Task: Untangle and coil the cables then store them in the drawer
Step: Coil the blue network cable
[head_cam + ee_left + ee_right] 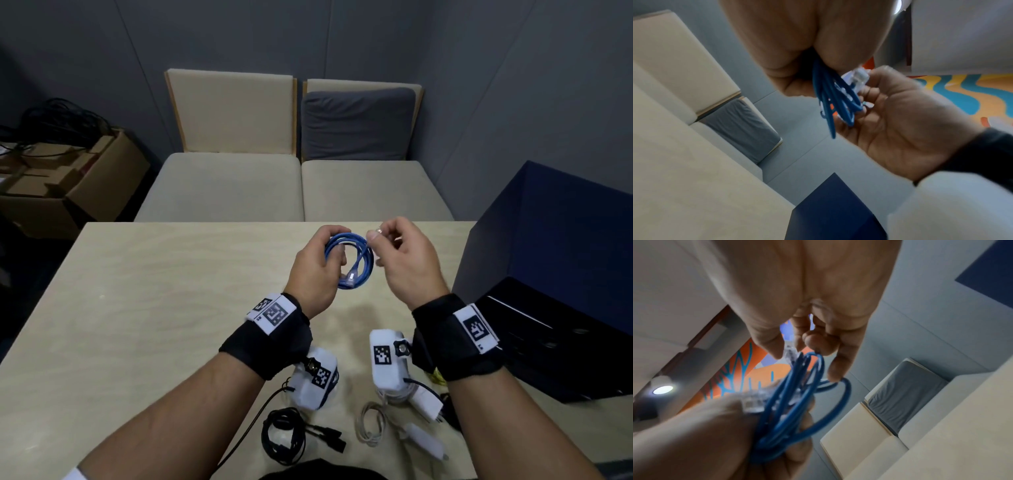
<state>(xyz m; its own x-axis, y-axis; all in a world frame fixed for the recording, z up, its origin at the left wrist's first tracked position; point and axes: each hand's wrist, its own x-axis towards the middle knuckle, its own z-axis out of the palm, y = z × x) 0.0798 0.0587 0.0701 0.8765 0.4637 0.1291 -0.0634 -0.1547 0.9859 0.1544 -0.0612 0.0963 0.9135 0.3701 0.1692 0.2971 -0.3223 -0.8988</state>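
Centre frame, over the table (154,308): left hand (317,270) clamped round blue cable coil (354,255). Right hand (406,262) pinches, apparently, its clear plug (372,236); wrist views blurred.

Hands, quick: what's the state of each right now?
Left hand: closed, gripping the blue cable coil.
Right hand: closed, pinching the cable's clear plug.

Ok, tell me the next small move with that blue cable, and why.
Probably thread the clear plug through the coiled blue cable to lock its loops. The left hand grips the coil, and the right hand pinches the plug just beside it, so that end looks ready to tuck in.
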